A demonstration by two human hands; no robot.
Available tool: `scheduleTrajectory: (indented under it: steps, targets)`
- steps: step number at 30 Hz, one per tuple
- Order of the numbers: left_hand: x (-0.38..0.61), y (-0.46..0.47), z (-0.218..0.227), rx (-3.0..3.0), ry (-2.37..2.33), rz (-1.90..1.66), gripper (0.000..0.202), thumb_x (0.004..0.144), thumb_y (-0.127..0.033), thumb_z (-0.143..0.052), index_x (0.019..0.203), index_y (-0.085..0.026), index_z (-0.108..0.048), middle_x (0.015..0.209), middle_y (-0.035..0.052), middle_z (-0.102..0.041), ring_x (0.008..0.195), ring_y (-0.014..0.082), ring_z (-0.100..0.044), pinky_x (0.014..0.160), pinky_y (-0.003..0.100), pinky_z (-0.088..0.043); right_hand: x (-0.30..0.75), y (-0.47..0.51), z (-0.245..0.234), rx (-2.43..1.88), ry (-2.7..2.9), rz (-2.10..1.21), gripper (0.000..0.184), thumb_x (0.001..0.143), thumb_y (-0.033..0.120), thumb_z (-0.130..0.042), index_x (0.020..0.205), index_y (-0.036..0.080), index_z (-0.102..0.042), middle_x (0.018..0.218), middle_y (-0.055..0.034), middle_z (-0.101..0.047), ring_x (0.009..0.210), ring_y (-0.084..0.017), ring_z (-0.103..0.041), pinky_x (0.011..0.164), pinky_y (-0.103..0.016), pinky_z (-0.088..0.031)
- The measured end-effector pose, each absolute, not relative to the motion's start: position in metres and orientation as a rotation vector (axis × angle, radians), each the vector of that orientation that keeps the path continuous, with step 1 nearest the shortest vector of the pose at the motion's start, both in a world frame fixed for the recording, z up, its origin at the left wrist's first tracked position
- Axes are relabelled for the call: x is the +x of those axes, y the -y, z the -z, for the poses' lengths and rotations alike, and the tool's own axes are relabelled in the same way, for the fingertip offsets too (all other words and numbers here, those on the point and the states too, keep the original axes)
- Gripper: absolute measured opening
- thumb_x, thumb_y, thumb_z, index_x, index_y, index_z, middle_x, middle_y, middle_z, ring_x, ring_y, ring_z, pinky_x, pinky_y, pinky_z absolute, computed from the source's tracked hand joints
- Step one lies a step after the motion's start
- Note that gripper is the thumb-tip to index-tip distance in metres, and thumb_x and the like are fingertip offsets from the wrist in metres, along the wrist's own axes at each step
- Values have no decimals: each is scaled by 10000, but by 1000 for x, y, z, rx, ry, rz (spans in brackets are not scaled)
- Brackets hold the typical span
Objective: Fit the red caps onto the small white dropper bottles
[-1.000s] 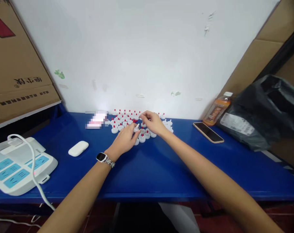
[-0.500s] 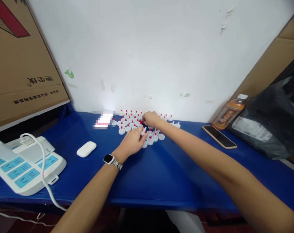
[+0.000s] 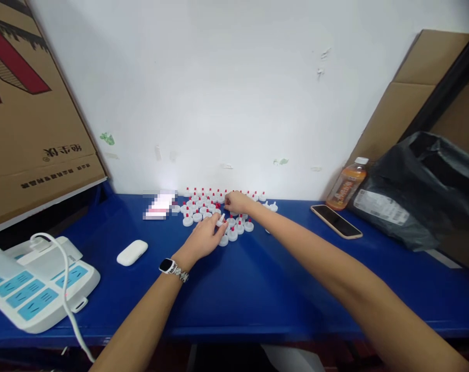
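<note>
My left hand [image 3: 201, 236] is closed, its thumb and fingers around a white nozzle cap [image 3: 221, 220] whose bare spout points up. My right hand [image 3: 236, 202] is just behind it, fingertips pinched together and pointing down; whatever they hold is too small or hidden to make out. Beside those fingertips lies a small heap of red tips [image 3: 217, 205]. Many white caps with red tips [image 3: 187, 220] stand upright around both hands. Two or so white caps with bare spouts [image 3: 273, 206] sit right of my right wrist.
On the blue table [image 3: 226, 294], a white oval case [image 3: 132, 252] and a power strip [image 3: 36, 294] lie left. A phone [image 3: 336, 221], an orange drink bottle [image 3: 346, 186] and a dark plastic bag [image 3: 397, 206] are right. A white wall [image 3: 218, 93] rises behind; a cardboard box [image 3: 36, 124] stands left.
The view has tilted up and shifted slightly right. My right hand has drawn a little to the right of the red tips, leaving them more visible. My left hand still holds the nozzle cap.
</note>
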State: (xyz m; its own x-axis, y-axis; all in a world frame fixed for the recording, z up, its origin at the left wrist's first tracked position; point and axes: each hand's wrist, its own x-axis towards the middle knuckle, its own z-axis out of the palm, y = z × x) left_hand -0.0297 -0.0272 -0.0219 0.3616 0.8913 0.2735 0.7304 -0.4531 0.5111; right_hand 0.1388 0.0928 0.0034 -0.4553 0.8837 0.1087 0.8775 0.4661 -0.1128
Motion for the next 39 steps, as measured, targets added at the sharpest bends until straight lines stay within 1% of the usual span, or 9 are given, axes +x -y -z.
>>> scheduleTrajectory:
  steps: [3,6,8,12,18,25,32,36,39]
  targets:
    - [-30,27,21,2319,-1430,-745,297,987,-472,-368,971,-213,-513,804,36,-600,738,206,-577,669,306,-400,136,-88,-4,-1468,2537,-34,317,870,239,-599,1170,181,-683,1111,-107,-723,941,-211,-678,771,-263,-469]
    - [-30,26,22,2316,-1433,-747,311,985,-486,-369,956,-212,-512,783,28,-590,735,205,-576,678,312,-405,131,-91,-8,-1323,2616,-38,446,829,259,-657,1271,199,-643,1247,-121,-657,1039,-223,-654,824,-266,-469]
    - [-30,26,23,2296,-1427,-749,316,984,-495,-370,960,-213,-510,772,21,-587,718,199,-573,673,312,-407,127,-96,-11,-1229,2707,-64,455,806,276,-695,1251,192,-666,1247,-127,-654,1052,-234,-650,830,-269,-469]
    - [-30,24,25,2296,-1395,-760,318,986,-506,-363,931,-218,-487,766,13,-579,708,193,-562,660,311,-404,119,-106,-12,-1193,2787,-100,363,805,278,-710,1150,166,-723,1104,-105,-730,973,-223,-675,784,-255,-466]
    - [-29,24,27,2281,-1381,-760,312,984,-503,-367,892,-220,-461,750,5,-569,700,188,-558,647,307,-398,110,-109,-8,-1261,2741,-119,311,824,224,-686,1124,152,-732,1065,-93,-756,939,-196,-684,769,-237,-455]
    - [-28,28,22,2240,-1361,-749,296,985,-496,-369,899,-223,-444,663,-25,-525,634,178,-530,609,298,-366,116,-102,-12,-1292,2725,-164,204,796,121,-668,983,129,-749,980,-90,-765,860,-179,-671,712,-229,-442]
    - [-28,28,20,2245,-1349,-759,307,985,-493,-372,929,-217,-492,761,3,-596,667,179,-552,640,305,-381,145,-97,-7,-1341,2663,-223,175,786,62,-654,925,130,-736,937,-73,-759,829,-156,-661,712,-216,-449]
    - [-28,28,20,2251,-1349,-766,313,981,-500,-375,925,-219,-499,773,6,-604,665,179,-552,631,302,-377,161,-93,-4,-1341,2616,-265,146,792,107,-694,928,146,-731,944,-58,-752,853,-154,-662,742,-219,-459]
    - [-28,28,20,2253,-1354,-774,306,977,-500,-381,908,-222,-489,746,0,-589,656,181,-548,614,297,-364,169,-88,-5,-1316,2558,-274,194,833,181,-686,1022,154,-719,1032,-60,-737,900,-149,-660,781,-220,-464]
